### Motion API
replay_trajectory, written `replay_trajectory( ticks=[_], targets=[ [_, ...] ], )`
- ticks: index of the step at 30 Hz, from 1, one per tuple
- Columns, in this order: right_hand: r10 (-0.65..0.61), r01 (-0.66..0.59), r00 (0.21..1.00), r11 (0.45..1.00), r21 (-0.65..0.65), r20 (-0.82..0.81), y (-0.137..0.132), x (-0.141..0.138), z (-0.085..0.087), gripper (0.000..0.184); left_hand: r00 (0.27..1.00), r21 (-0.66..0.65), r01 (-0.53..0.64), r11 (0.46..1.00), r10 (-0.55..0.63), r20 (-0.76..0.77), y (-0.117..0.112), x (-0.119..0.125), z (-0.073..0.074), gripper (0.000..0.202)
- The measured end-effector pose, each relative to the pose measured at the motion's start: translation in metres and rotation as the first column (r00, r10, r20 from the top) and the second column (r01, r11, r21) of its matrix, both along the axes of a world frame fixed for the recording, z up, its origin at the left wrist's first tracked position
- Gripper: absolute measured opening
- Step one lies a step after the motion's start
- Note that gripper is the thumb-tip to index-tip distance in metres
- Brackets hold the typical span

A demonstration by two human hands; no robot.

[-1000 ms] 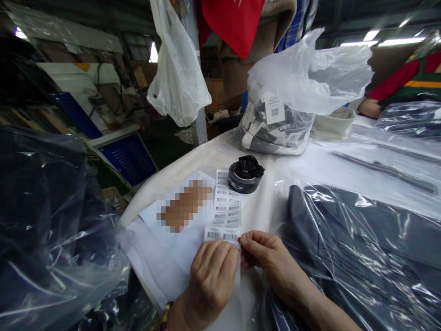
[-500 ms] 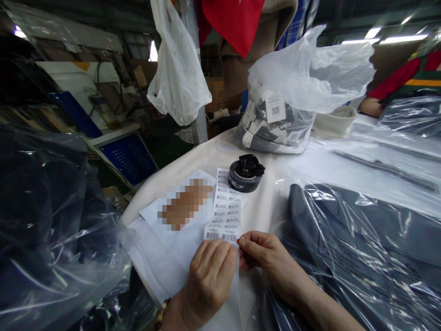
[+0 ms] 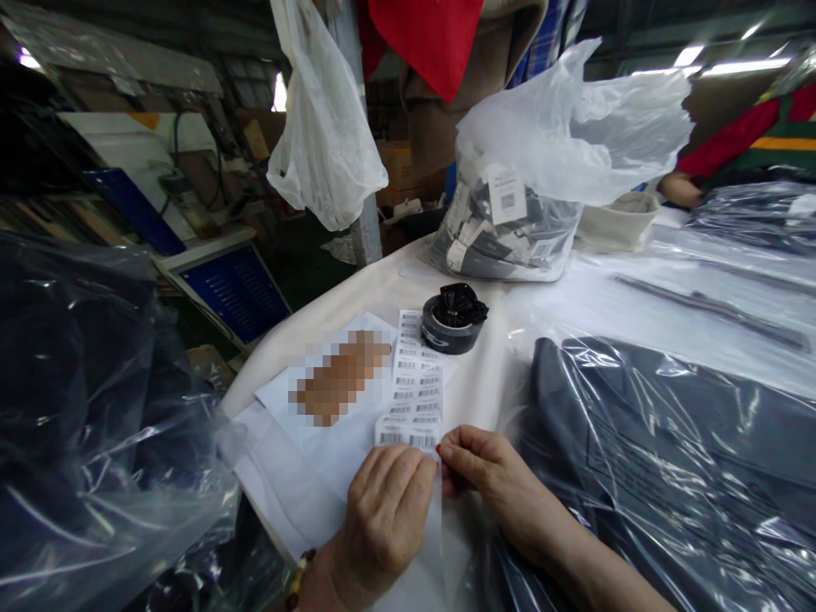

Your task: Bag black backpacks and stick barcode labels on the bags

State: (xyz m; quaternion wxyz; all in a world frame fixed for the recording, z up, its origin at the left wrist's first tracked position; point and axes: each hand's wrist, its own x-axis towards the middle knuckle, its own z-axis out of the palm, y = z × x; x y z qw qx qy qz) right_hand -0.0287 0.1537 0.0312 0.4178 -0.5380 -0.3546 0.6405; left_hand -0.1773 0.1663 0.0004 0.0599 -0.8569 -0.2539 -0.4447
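Observation:
A long sheet of barcode stickers [image 3: 416,393] lies on the white table [image 3: 357,297], its near end under my fingers. My left hand [image 3: 390,510] rests flat on the sheet's near end, fingers together, pressing it down. My right hand [image 3: 490,476] pinches the sheet's near right corner between thumb and forefinger, right beside the left. White paper sheets [image 3: 306,459] lie under and left of the stickers. A dark garment in a clear plastic bag [image 3: 663,459] lies just right of my right hand.
A black tape roll with crumpled black material in it [image 3: 451,319] sits beyond the stickers. Behind it stands an open plastic bag of tags [image 3: 516,221]. More bagged dark garments [image 3: 95,408] fill the left. Another person's arm [image 3: 682,189] shows at far right.
Both hands stay on the sticker sheet's near end; the view has shifted slightly, nothing else has visibly moved.

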Motion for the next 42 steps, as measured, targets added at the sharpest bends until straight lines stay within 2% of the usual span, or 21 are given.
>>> replay_trajectory(
  ticks=[9,14,21,26,34,38,42],
  targets=[
    [0.02,-0.02,1.0,1.0,-0.001,0.006,0.0,-0.001,0.004,0.044,0.998,-0.074,-0.017,0.997,0.021,0.052,0.0,-0.004,-0.003,0.017],
    [0.041,-0.041,0.999,0.999,-0.021,0.024,-0.001,-0.001,0.007,0.045,1.0,-0.037,0.017,0.999,-0.016,0.009,-0.001,-0.006,-0.005,0.021],
    [0.017,-0.015,0.998,1.0,-0.025,0.057,0.001,-0.001,0.001,0.046,0.999,-0.014,0.034,0.999,-0.034,0.0,-0.002,-0.006,-0.002,0.02],
    [0.011,-0.009,0.997,1.0,-0.017,0.077,0.002,-0.002,0.001,0.044,0.994,-0.126,-0.008,0.992,0.021,0.106,-0.001,-0.004,0.002,0.015],
    [-0.013,0.013,0.998,1.0,0.005,0.053,0.002,-0.001,0.001,0.042,0.963,-0.308,-0.028,0.951,0.108,0.246,-0.003,0.002,0.006,0.011],
    [-0.014,0.014,1.0,1.0,-0.004,0.028,0.002,-0.001,0.001,0.041,0.927,-0.432,-0.04,0.901,0.194,0.321,-0.005,0.002,0.007,0.01],
    [-0.023,0.023,0.999,0.999,-0.024,0.029,0.002,-0.002,0.002,0.04,0.868,-0.627,-0.04,0.778,0.338,0.364,-0.007,-0.001,0.003,0.009]
  ],
)
